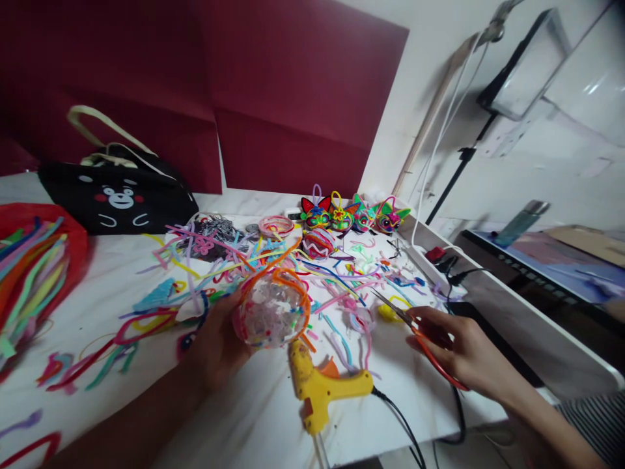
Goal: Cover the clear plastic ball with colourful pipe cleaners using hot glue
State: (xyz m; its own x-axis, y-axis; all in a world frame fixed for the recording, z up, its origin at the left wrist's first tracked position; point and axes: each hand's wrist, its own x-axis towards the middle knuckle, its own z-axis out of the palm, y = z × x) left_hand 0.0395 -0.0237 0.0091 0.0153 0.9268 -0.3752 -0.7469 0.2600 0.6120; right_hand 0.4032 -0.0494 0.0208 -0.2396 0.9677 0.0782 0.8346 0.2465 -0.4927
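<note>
A clear round container (273, 309), with orange pipe cleaner round its rim and white and coloured bits showing in it, is in my left hand (224, 345). My right hand (454, 345) grips orange-handled scissors (430, 355), their blades pointing up and left over the table. Between my hands a yellow glue gun (322, 384) lies close beside the container, its cord running right. Many coloured pipe cleaners (336, 286) and scraps are scattered behind. Several cat-like decorated balls (342, 218) stand at the back, with a pink striped ball (319, 243) before them.
A black bag (122, 198) stands at the back left. Pipe cleaners fill a red bag (73, 260) at the far left. A power strip (427, 267) with cables lies along the right edge, near a raised tray wall (527, 319). A phone stand (466, 156) rises behind.
</note>
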